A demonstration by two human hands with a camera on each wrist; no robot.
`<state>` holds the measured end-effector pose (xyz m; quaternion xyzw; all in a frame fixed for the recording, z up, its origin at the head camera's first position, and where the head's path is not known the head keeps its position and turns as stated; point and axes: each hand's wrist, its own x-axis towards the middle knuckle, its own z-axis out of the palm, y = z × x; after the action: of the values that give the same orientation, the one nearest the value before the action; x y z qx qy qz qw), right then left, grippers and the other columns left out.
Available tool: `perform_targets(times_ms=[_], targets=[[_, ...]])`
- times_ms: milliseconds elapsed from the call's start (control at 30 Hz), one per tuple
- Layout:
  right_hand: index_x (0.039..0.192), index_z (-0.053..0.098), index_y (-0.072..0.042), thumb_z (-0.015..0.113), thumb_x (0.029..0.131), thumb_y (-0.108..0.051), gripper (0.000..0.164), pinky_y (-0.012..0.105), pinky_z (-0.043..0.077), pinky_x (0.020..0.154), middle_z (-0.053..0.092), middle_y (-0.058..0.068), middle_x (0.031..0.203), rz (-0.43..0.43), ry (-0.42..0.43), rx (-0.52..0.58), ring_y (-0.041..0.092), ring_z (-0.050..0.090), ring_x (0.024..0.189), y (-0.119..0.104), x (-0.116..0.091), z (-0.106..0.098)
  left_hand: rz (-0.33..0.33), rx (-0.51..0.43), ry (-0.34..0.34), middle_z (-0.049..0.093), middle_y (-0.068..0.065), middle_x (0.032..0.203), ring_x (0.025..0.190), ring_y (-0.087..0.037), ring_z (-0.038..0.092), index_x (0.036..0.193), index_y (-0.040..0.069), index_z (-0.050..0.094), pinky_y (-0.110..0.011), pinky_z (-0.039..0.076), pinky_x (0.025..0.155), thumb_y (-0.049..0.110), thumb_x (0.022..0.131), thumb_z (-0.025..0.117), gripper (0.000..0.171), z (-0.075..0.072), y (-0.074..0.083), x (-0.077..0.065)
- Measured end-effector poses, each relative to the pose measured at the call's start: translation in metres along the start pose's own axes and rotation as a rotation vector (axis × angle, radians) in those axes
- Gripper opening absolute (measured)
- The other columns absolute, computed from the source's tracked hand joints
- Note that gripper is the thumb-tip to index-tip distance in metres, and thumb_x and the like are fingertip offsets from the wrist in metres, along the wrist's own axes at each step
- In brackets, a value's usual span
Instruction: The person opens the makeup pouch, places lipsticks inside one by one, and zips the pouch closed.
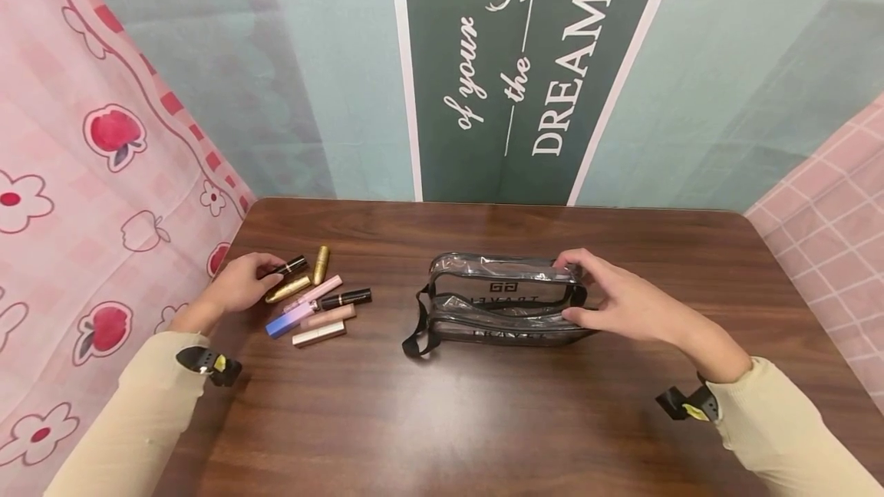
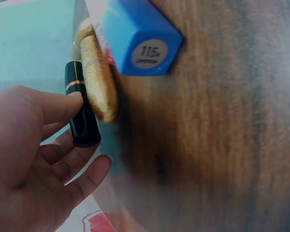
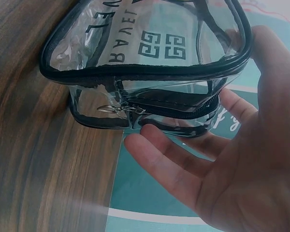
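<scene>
My left hand (image 1: pixel 242 282) pinches a black lipstick (image 2: pixel 83 116) with a thin gold band between thumb and fingers, at the left end of the table. Right beside it lies a gold bullet-shaped lipstick (image 2: pixel 99 87). A blue-to-pink lipstick (image 2: pixel 145 41) with a "115" label is close by. At the middle right, a clear toiletry bag (image 1: pixel 504 336) with black piping and "TRAVEL" lettering stands on the table, its top gaping. My right hand (image 1: pixel 621 297) grips the bag's right end, thumb on the near side and fingers over the far side. Zip pulls (image 3: pixel 121 109) hang at that end.
Several more cosmetic tubes lie in a loose cluster: a short gold one (image 1: pixel 321 264), a second black one (image 1: pixel 345 298), a beige one (image 1: pixel 331 317) and a pale one (image 1: pixel 319 334). The bag's black strap (image 1: pixel 417 336) droops leftward. Curtains (image 1: pixel 311 75) border the brown table (image 1: pixel 442 428).
</scene>
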<state>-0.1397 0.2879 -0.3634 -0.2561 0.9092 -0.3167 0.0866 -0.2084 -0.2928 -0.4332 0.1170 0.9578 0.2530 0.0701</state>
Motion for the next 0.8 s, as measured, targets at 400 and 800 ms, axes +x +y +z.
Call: perform_targets(times_ms=[400, 800], targets=[[0.133, 0.047, -0.023, 0.080, 0.086, -0.016, 0.059, 0.027, 0.056, 0.066, 0.058, 0.003, 0.120, -0.037, 0.009, 0.007, 0.021, 0.060, 0.095, 0.000, 0.001, 0.000, 0.075, -0.029, 0.085, 0.066, -0.025, 0.100, 0.093, -0.036, 0.063, 0.111, -0.011, 0.067, -0.052, 0.049, 0.083, 0.000, 0.094, 0.066, 0.020, -0.012, 0.005, 0.001], [0.134, 0.047, -0.022, 0.080, 0.086, -0.015, 0.058, 0.029, 0.057, 0.066, 0.058, 0.002, 0.120, -0.035, 0.008, 0.022, 0.021, 0.059, 0.094, 0.000, 0.001, -0.001, 0.141, -0.040, 0.108, 0.066, -0.022, 0.102, 0.092, -0.032, 0.062, 0.111, -0.010, 0.068, -0.047, 0.049, 0.081, -0.001, 0.095, 0.066, 0.019, -0.022, 0.025, 0.004]])
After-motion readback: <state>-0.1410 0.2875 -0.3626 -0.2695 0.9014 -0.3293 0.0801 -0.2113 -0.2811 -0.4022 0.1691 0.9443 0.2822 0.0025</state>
